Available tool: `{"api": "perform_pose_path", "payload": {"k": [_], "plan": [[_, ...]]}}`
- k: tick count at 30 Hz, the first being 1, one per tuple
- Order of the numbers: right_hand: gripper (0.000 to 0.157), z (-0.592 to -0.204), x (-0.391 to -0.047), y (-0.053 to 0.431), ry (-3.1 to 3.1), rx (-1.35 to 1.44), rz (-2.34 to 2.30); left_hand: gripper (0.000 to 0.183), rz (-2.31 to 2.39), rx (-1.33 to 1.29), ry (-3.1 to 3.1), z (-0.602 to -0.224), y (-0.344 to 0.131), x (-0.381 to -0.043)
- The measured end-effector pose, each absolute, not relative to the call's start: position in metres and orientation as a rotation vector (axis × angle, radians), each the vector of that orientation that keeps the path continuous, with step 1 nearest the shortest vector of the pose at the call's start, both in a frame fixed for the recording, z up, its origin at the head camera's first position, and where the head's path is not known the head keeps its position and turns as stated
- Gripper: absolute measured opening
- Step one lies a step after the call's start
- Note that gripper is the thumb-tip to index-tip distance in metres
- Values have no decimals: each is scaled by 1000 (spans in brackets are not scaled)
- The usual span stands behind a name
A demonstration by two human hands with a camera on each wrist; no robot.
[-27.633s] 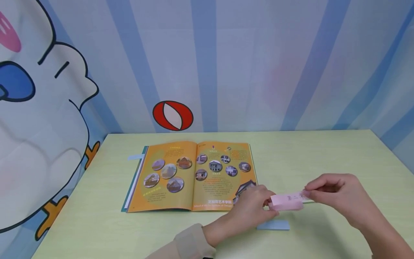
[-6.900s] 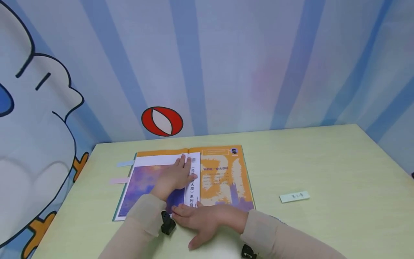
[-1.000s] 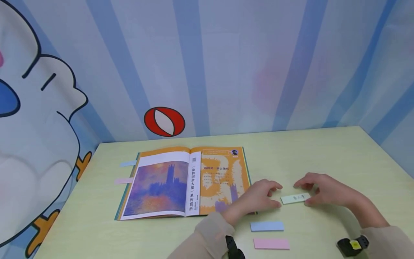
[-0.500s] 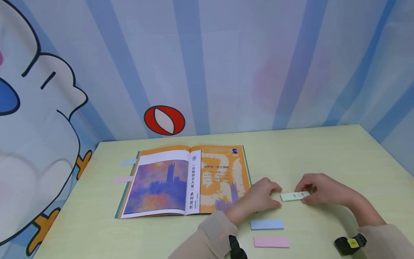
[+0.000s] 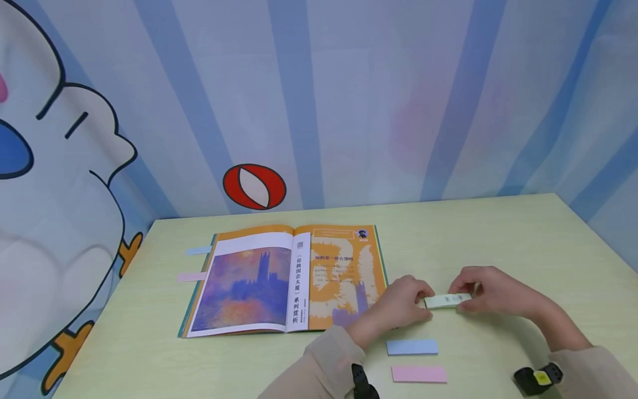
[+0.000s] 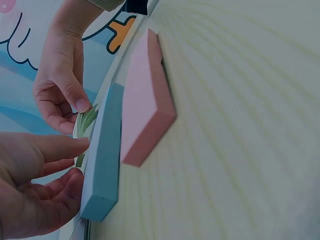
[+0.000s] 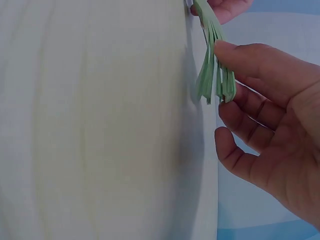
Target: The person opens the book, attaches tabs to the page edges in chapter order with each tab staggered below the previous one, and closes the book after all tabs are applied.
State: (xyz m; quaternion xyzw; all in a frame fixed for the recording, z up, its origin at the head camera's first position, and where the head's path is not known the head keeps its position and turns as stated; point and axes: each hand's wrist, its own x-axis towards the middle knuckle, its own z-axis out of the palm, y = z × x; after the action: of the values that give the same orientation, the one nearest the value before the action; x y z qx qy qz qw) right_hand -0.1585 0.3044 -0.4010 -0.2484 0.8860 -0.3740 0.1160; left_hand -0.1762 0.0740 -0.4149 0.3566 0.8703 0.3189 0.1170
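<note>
A light green sticky note pad (image 5: pixel 444 301) with handwriting on top is held just off the table, right of the open book (image 5: pixel 333 277). Its left end sits between the thumb and fingers of my left hand (image 5: pixel 396 303). My right hand (image 5: pixel 490 291) pinches the other end. In the right wrist view the sheets of the green pad (image 7: pixel 216 65) fan apart at the end by my right hand (image 7: pixel 272 95). The left wrist view shows my left hand (image 6: pixel 35 182) beside the blue pad, partly hiding the green pad.
A blue sticky note pad (image 5: pixel 412 347) and a pink one (image 5: pixel 418 374) lie in front of the hands. From the book's left edge stick out a blue tab (image 5: pixel 198 251) and a pink tab (image 5: pixel 191 276). A printed curtain (image 5: pixel 369 111) hangs behind the table.
Earlier the hands handled a pink pad, then pressed the book pages flat on a new spread. In the last second my right hand gripped the green pad and brought it left into my left hand.
</note>
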Motion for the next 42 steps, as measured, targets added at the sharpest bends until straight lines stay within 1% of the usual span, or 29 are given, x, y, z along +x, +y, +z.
{"api": "perform_pose_path", "payload": {"k": [7, 15, 20, 28, 42], "plan": [[21, -394, -158, 299, 2642, -721, -1087, 24, 1019, 1007, 2589, -413, 72, -176], [18, -389, -156, 291, 2692, -823, -1108, 20, 1197, 966, 2572, -407, 63, -176], [18, -384, -156, 287, 2734, -854, -1091, 19, 1218, 993, 2577, -404, 58, -177], [19, -375, -154, 275, 2782, -898, -1073, 23, 1246, 1023, 2551, -396, 43, -174], [20, -364, -146, 253, 2798, -959, -1105, 20, 1280, 1120, 2628, -387, 23, -164]]}}
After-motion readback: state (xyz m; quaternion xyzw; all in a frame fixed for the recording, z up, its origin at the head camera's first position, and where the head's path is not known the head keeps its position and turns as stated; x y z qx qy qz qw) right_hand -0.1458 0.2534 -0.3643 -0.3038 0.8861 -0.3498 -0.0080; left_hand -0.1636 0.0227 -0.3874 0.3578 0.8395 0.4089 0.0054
